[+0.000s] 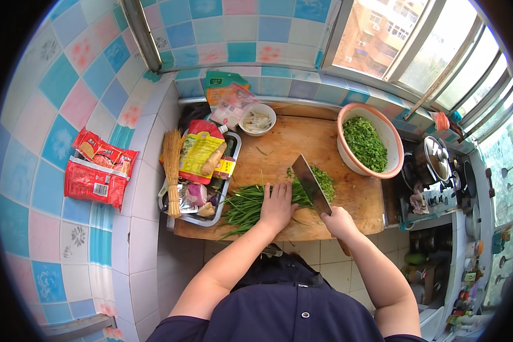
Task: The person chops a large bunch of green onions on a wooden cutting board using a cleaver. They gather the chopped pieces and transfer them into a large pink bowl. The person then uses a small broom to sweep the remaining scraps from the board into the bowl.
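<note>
A bunch of long green chives [246,206] lies across a wooden cutting board [288,134]. My left hand [277,205] rests over the bunch and holds it down, its thumb toward the blade. In my right hand [342,224] is the handle of a cleaver [312,185]. The broad blade stands tilted at the right end of the chives, a short way from my left fingers. Finely chopped chives [324,181] are heaped just beyond the blade, and the blade covers part of the cut end.
A pink-rimmed basin [348,155] at the board's far right holds chopped greens [363,142]. A small white bowl [257,131] of pale slices stands at the back. At left, a tray [233,162] bears packets, ginger and an onion [196,194]; a straw whisk [171,171] leans there. Red packets [100,170] lie farther left.
</note>
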{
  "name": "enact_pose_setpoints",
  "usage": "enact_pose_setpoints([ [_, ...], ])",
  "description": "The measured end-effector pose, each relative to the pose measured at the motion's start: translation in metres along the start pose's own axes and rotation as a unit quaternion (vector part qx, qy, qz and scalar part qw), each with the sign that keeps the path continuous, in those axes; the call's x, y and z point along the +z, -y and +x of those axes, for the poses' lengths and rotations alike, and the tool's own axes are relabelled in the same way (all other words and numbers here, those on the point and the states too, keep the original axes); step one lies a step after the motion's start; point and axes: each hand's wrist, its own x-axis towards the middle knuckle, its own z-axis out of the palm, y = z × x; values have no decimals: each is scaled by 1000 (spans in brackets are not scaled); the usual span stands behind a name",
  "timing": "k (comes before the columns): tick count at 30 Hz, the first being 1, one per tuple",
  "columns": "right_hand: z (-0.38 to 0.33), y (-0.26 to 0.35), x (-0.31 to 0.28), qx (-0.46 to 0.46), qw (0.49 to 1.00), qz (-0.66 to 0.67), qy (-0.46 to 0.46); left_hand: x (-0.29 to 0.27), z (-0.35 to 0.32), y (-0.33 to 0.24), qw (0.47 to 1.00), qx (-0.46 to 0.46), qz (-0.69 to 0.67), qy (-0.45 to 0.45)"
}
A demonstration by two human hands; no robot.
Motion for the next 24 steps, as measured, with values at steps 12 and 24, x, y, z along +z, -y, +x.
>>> enact_pose_setpoints([
  [12, 31, 28, 14, 57, 993, -90, 41, 12, -1, -1, 999, 30, 13, -39],
  [24, 15, 13, 4, 118, 989, 9, 92, 19, -1, 4, 999, 21, -20, -43],
])
